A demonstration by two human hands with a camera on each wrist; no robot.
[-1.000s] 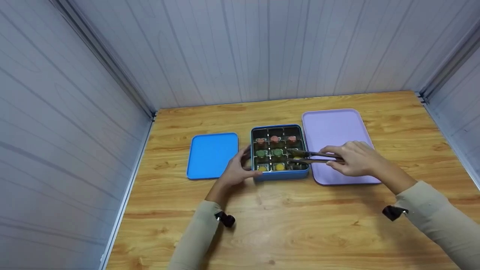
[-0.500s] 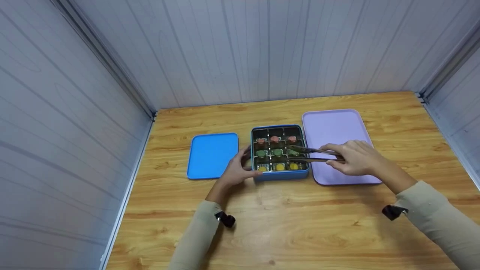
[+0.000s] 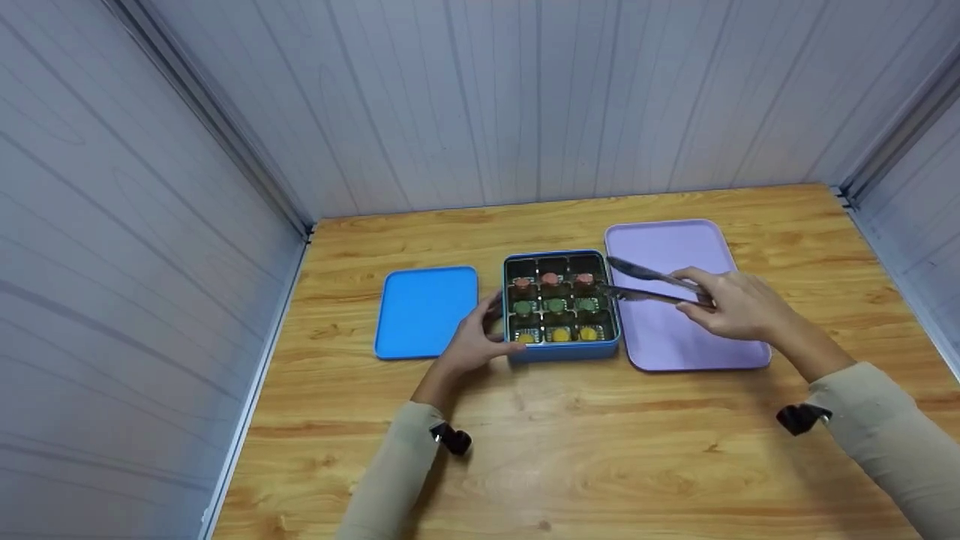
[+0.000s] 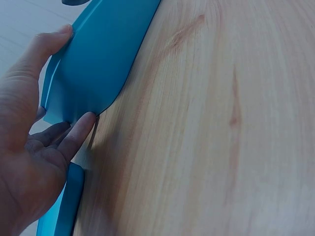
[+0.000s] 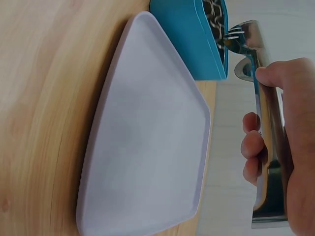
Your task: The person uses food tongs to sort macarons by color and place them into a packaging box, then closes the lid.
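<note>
A blue tin box (image 3: 561, 352) stands mid-table, its grid holding a row each of red, green (image 3: 555, 305) and yellow pieces. My left hand (image 3: 480, 337) grips the box's front left corner; the left wrist view shows the thumb on the box (image 4: 98, 64) rim and the left hand (image 4: 54, 98) fingers at its corner. My right hand (image 3: 709, 300) holds metal tongs (image 3: 649, 285) over the purple tray (image 3: 675, 337). The tips are apart and empty, just right of the box. In the right wrist view the right hand (image 5: 261, 113) pinches the tongs (image 5: 263, 93) beside the box (image 5: 192, 44) and above the tray (image 5: 147, 147).
A flat blue lid (image 3: 424, 311) lies left of the box, close to my left hand, its edge (image 4: 66, 206) showing in the left wrist view. Grey panel walls close in the wooden table (image 3: 570, 442) on three sides.
The tongs left a green piece in the middle row's right cell, then drew back right and up over the purple tray. The left hand kept its hold on the box.
</note>
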